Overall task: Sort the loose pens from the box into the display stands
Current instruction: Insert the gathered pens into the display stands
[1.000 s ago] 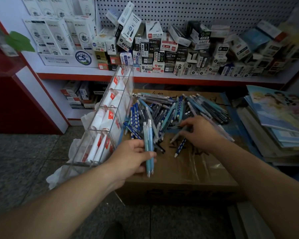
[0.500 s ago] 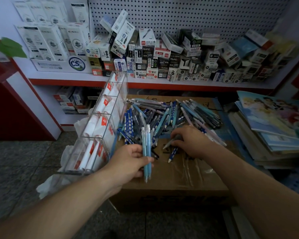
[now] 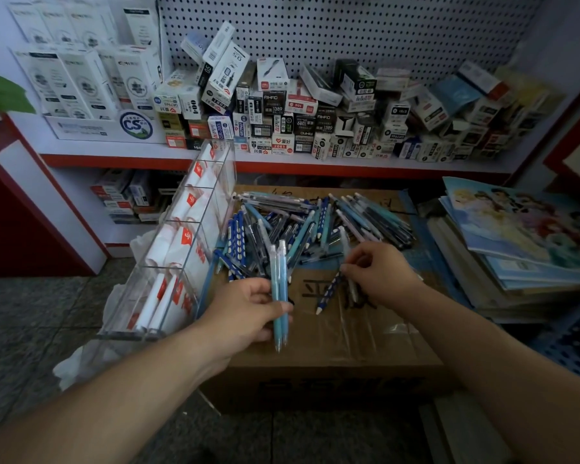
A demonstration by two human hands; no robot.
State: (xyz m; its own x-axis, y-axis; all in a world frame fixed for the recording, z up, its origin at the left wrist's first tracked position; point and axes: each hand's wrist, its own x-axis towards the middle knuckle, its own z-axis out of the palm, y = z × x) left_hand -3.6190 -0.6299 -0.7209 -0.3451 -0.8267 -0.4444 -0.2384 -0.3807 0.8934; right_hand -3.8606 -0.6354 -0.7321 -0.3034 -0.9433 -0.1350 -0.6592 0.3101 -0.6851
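Two light-blue plastic click pens (image 3: 279, 296) are gripped side by side in the left hand (image 3: 245, 316). The thumb is laid across the barrels, the fingers are curled behind, and the tips are pointed down toward the wearer. They are judged to be held as a matched pair so that one compartment can be filled in a single drop.

Just right of those fingers, the right hand (image 3: 382, 272) is curled over the brown taped cardboard box (image 3: 332, 349). A pale slim pen (image 3: 345, 242) appears to be pinched between its fingertips (image 3: 349, 270). A dark-blue pen with white dots (image 3: 329, 293) is seen directly below them on the box top, not clearly held.

Beyond both sets of fingers, the heap of loose blue, teal and grey pens (image 3: 302, 226) is spread across the box top, so most of the sorting is judged undone. Left of the left fingers, just beside the box, the clear acrylic display stand (image 3: 195, 229) is set at a tilt within easy reach, its compartments lined with white-and-red paper sleeves. Farthest off, a white shelf (image 3: 98, 153) is stacked with small pen cartons (image 3: 282, 105).
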